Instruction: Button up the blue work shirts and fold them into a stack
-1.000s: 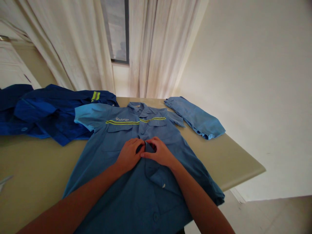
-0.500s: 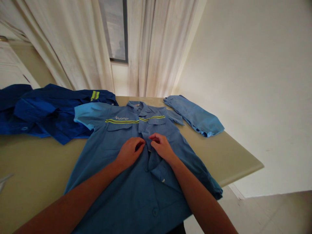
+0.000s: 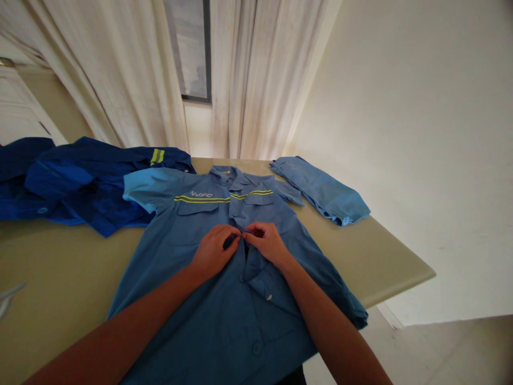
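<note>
A blue short-sleeved work shirt [image 3: 200, 299] with yellow chest stripes and white letters lies front up, its collar away from me. My left hand [image 3: 216, 251] pinches the front edge at mid-chest between thumb and fingers. Right beside it, my right hand [image 3: 266, 243] pinches the same placket, and the fingertips of both hands nearly meet. Whatever small part sits between the fingertips is hidden. Below the hands the front gapes and one flap is folded back. A button [image 3: 257, 348] shows near the hem.
Dark blue garments [image 3: 88, 182] with a reflective strip lie to the left. A folded light blue garment [image 3: 324, 190] rests at the right rear of the table [image 3: 385, 262]. A white object [image 3: 12, 293] is at the left edge. Curtains and a wall stand behind.
My right hand has moved slightly left and down, closing its fingers on the placket against my left fingertips. A button above the hands now shows. The shirt stays in place.
</note>
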The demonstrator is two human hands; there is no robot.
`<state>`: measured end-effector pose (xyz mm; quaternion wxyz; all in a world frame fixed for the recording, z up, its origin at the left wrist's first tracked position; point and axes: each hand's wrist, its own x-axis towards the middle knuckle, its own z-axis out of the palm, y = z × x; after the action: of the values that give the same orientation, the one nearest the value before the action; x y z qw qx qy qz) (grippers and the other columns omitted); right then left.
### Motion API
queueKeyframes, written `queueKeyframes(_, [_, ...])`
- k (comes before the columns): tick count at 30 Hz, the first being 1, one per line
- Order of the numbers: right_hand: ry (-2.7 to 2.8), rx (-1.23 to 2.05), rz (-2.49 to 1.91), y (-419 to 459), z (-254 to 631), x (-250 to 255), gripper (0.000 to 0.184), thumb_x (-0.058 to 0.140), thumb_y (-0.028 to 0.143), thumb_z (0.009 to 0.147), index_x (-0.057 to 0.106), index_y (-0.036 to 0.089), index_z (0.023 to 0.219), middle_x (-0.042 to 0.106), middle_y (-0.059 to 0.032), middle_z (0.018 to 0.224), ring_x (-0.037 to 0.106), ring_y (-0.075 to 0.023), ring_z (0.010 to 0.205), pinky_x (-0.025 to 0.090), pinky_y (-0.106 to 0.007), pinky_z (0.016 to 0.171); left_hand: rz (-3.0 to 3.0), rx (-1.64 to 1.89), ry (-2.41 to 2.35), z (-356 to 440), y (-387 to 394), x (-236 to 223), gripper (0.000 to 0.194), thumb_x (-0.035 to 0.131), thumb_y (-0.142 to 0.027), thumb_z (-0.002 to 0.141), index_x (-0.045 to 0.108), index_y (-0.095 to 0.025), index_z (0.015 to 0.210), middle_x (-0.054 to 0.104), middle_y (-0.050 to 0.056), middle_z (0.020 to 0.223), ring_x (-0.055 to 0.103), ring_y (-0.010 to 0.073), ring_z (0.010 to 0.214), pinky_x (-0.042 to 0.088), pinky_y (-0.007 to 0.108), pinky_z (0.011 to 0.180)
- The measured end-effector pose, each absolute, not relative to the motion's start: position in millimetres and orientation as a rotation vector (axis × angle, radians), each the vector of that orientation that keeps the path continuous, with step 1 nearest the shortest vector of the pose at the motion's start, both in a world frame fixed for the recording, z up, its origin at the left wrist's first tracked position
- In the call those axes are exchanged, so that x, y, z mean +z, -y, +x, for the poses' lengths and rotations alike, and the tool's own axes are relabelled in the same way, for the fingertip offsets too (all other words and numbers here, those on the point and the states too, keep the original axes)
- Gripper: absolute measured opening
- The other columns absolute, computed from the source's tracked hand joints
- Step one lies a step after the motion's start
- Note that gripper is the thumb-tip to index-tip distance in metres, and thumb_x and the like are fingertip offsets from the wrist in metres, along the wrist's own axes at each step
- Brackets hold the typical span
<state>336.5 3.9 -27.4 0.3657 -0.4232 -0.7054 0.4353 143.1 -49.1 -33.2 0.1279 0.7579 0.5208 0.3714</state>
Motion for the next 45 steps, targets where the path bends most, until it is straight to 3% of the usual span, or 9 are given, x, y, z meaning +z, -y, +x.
queueKeyframes(6, [2.050, 0.737, -1.089, 8.5, 333.9, -16.2, 0.012, 0.070, 0.024, 0.082, 0.078, 0.019, 0.089, 0.063, 0.0019, 0.067, 0.053, -0.0124, 0.061, 0.040, -0.025, 0.062, 2.037, 1.075, -1.544, 142.0, 45.6, -36.7, 0.011, 0.060, -0.028, 0.094, 0.071, -0.025, 0.098, 0.076, 0.000, 0.094, 0.070, 0.0203, 0.088, 0.054, 0.034, 0.083])
queueKeyframes(13, [2.100, 0.842, -1.035, 9.6, 334.2, -18.9, 0.025, 0.058, 0.031, 0.097, 0.076, 0.019, 0.084, 0.064, 0.0017, 0.065, 0.055, -0.0122, 0.060, 0.038, -0.024, 0.059, 1.892, 1.051, -1.512, 141.3, 42.8, -37.0, 0.011, 0.059, -0.029, 0.092, 0.068, -0.024, 0.096, 0.077, 0.001, 0.092, 0.073, 0.0202, 0.086, 0.055, 0.034, 0.082])
queueKeyframes(21, [2.031, 0.886, -1.092, 5.8, 330.4, -27.7, 0.005, 0.072, 0.021, 0.086, 0.075, 0.020, 0.090, 0.068, 0.0014, 0.071, 0.060, -0.0136, 0.062, 0.044, -0.024, 0.062, 1.797, 1.095, -1.398, 135.9, 37.3, -41.0, 0.007, 0.062, -0.024, 0.084, 0.062, -0.023, 0.092, 0.073, -0.001, 0.084, 0.071, 0.0184, 0.078, 0.053, 0.030, 0.073])
queueKeyframes(24, [2.121, 0.717, -1.128, 9.8, 327.9, -21.3, 0.008, 0.074, 0.017, 0.085, 0.075, 0.020, 0.092, 0.066, 0.0014, 0.073, 0.059, -0.0141, 0.066, 0.043, -0.025, 0.066, 1.753, 1.133, -1.343, 136.3, 38.1, -39.5, 0.009, 0.062, -0.024, 0.085, 0.057, -0.023, 0.093, 0.071, -0.002, 0.084, 0.071, 0.0179, 0.078, 0.053, 0.030, 0.074])
queueKeyframes(29, [2.198, 0.531, -1.183, 15.5, 323.8, -15.8, 0.007, 0.071, 0.015, 0.088, 0.073, 0.021, 0.091, 0.067, -0.0008, 0.083, 0.058, -0.0148, 0.072, 0.042, -0.026, 0.069, 1.645, 1.150, -1.304, 137.2, 37.9, -38.7, 0.020, 0.067, -0.039, 0.089, 0.056, -0.024, 0.096, 0.074, 0.000, 0.085, 0.072, 0.0193, 0.080, 0.053, 0.031, 0.072])
queueKeyframes(40, [2.253, 0.476, -1.056, 17.8, 324.4, -18.3, 0.011, 0.069, 0.015, 0.091, 0.073, 0.022, 0.098, 0.066, -0.0018, 0.094, 0.059, -0.0135, 0.073, 0.044, -0.025, 0.069, 1.504, 1.196, -1.216, 135.8, 26.8, -43.0, 0.022, 0.069, -0.031, 0.078, 0.053, -0.022, 0.090, 0.067, -0.003, 0.077, 0.065, 0.0155, 0.070, 0.048, 0.027, 0.065])
queueKeyframes(45, [2.114, 0.696, -1.015, 13.7, 325.4, -19.7, 0.011, 0.075, 0.018, 0.086, 0.073, 0.021, 0.096, 0.064, 0.0002, 0.087, 0.057, -0.0125, 0.069, 0.045, -0.025, 0.065, 1.494, 1.210, -1.239, 135.8, 25.5, -42.1, 0.020, 0.067, -0.030, 0.076, 0.052, -0.022, 0.087, 0.061, -0.005, 0.073, 0.059, 0.0131, 0.065, 0.043, 0.025, 0.061])
